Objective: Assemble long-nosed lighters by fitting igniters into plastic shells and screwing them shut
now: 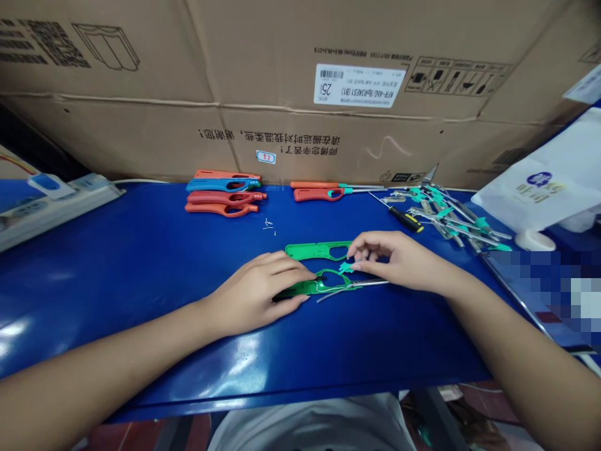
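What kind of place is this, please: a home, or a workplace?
Probably a small assembly workshop. The left hand holds a green lighter shell on the blue table, the right hand pinches a small green part; matching orange and blue shells, a pile of metal tubes and shipping cartons lie behind.

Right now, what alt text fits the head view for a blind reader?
On a blue table, the left hand holds down a green shell while fingers of the right hand pinch a teal part at it. A second shell lies behind; red and blue shells lie farther back.
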A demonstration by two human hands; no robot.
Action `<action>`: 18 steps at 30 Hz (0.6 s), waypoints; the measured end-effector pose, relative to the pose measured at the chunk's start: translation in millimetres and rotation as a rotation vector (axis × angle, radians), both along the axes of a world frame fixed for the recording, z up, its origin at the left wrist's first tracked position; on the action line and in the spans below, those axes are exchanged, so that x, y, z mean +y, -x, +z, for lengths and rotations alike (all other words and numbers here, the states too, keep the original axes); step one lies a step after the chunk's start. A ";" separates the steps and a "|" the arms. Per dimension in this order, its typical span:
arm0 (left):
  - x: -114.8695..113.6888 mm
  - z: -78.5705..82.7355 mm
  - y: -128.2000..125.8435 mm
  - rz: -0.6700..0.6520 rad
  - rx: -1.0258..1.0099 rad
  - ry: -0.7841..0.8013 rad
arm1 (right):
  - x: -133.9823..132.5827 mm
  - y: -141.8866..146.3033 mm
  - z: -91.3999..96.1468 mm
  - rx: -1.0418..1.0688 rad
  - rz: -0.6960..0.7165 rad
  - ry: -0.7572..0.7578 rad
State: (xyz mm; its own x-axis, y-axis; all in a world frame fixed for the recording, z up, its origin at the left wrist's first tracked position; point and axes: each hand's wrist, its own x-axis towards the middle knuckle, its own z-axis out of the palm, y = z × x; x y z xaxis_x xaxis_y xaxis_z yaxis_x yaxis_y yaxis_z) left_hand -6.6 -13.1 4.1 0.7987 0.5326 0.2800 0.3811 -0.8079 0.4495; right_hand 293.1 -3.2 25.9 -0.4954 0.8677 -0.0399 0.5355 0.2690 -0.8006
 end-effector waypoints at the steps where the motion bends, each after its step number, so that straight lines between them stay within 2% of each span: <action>1: 0.3 -0.5 0.2 0.001 0.001 0.001 | 0.6 -1.0 -0.4 -0.046 0.016 -0.026; 10: -1.4 -0.8 -0.2 0.025 0.001 0.004 | 7.0 -4.6 -10.2 -0.295 0.088 -0.265; 18: -3.3 0.8 -2.6 0.054 0.004 0.023 | -7.7 6.0 1.6 -0.239 0.276 -0.333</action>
State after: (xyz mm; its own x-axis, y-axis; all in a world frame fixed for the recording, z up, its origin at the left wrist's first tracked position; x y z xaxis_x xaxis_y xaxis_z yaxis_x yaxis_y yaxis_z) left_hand -4.0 -16.3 4.9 0.7695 0.5816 0.2638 0.4261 -0.7753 0.4662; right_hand 287.1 -10.8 27.5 -0.7192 0.6905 0.0770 0.5665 0.6470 -0.5103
